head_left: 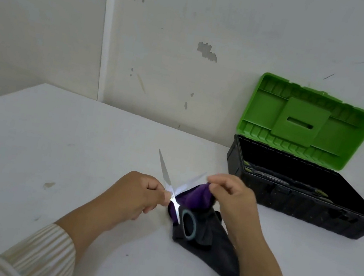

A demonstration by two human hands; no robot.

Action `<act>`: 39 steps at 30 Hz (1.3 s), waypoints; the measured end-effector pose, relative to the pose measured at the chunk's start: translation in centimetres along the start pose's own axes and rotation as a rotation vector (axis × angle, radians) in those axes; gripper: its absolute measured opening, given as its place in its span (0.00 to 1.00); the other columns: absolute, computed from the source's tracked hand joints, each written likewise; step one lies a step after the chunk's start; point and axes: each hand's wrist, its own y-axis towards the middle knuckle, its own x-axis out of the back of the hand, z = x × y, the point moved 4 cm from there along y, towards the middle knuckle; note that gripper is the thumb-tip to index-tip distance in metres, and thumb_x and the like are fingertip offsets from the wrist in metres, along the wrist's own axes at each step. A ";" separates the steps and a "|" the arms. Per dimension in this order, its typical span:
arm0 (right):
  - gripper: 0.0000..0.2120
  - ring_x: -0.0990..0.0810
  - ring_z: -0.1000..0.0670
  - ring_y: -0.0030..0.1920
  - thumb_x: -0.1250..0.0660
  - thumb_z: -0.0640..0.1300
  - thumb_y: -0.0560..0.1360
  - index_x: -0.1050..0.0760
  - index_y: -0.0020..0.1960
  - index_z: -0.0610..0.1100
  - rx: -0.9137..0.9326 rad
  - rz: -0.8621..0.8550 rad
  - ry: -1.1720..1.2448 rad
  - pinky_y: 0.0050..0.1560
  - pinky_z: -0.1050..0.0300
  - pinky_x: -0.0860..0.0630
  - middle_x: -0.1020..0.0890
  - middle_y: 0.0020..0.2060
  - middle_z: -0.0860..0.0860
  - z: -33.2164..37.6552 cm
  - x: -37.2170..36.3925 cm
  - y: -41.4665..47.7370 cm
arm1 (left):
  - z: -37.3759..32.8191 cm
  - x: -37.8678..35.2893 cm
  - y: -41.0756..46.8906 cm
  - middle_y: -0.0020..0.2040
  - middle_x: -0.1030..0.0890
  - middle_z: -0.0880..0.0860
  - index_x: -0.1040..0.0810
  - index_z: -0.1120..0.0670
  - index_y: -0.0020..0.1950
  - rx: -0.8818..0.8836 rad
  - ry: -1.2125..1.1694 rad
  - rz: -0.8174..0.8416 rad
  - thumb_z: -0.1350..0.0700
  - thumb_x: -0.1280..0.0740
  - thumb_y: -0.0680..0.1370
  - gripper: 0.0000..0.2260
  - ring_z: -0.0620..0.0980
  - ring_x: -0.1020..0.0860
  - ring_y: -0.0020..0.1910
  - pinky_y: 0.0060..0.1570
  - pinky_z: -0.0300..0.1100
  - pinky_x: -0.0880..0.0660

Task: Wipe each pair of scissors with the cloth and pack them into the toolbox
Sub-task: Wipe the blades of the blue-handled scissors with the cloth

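Over the white table (pixel 60 141), the left hand (pixel 135 194) pinches open steel scissors (pixel 169 185) at the pivot, the right hand (pixel 234 198) presses a soft purple-and-grey cloth (pixel 192 197) against one blade, near the open black toolbox (pixel 298 198) with its ribbed green lid

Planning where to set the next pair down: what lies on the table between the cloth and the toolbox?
Nothing: in the head view, only bare white table separates the cloth from the open toolbox.
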 end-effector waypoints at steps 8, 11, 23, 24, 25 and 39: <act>0.13 0.24 0.55 0.39 0.34 0.49 0.74 0.24 0.30 0.52 0.045 0.442 -0.251 0.41 0.68 0.29 0.22 0.38 0.53 1.0 -2.7 -1.5 | 0.8 1.0 0.3 0.26 0.24 0.50 0.19 0.57 0.39 0.125 -0.170 -0.028 0.53 0.33 0.76 0.10 0.47 0.34 0.22 0.24 0.36 0.38; 0.13 0.22 0.50 0.41 0.35 0.49 0.74 0.21 0.33 0.46 -0.013 0.341 -0.222 0.43 0.60 0.26 0.20 0.39 0.49 0.5 -2.1 -1.1 | 1.1 1.0 0.4 0.32 0.19 0.54 0.20 0.56 0.41 0.271 -0.620 -0.001 0.53 0.34 0.76 0.08 0.48 0.29 0.23 0.22 0.37 0.31; 0.16 0.25 0.51 0.41 0.36 0.52 0.75 0.23 0.37 0.39 0.153 0.290 -0.371 0.45 0.58 0.28 0.23 0.38 0.48 1.4 -4.6 -1.9 | 1.5 -2.5 0.7 0.35 0.16 0.54 0.24 0.59 0.40 0.207 -0.812 -0.094 0.63 0.35 0.78 0.06 0.49 0.18 0.31 0.35 0.43 0.22; 0.15 0.25 0.51 0.41 0.36 0.51 0.74 0.23 0.37 0.40 0.139 0.280 -0.344 0.45 0.60 0.28 0.23 0.39 0.48 1.2 -4.2 -1.7 | 1.5 -2.0 0.8 0.35 0.16 0.54 0.25 0.59 0.39 0.203 -0.786 -0.114 0.62 0.35 0.78 0.07 0.49 0.19 0.31 0.36 0.43 0.22; 0.11 0.24 0.52 0.42 0.34 0.48 0.73 0.22 0.36 0.42 0.125 0.244 -0.306 0.44 0.64 0.28 0.22 0.40 0.49 1.0 -3.5 -1.3 | 1.6 -1.6 0.9 0.34 0.16 0.54 0.25 0.58 0.38 0.197 -0.759 -0.131 0.62 0.35 0.78 0.08 0.49 0.19 0.31 0.36 0.43 0.23; 0.08 0.27 0.60 0.48 0.34 0.37 0.69 0.20 0.46 0.44 0.468 0.002 -0.311 0.52 0.79 0.35 0.24 0.46 0.55 3.8 -4.2 -2.4 | 1.1 -2.7 0.2 0.27 0.22 0.54 0.21 0.57 0.50 0.143 -0.336 -0.023 0.63 0.40 0.79 0.08 0.56 0.25 0.29 0.24 0.38 0.31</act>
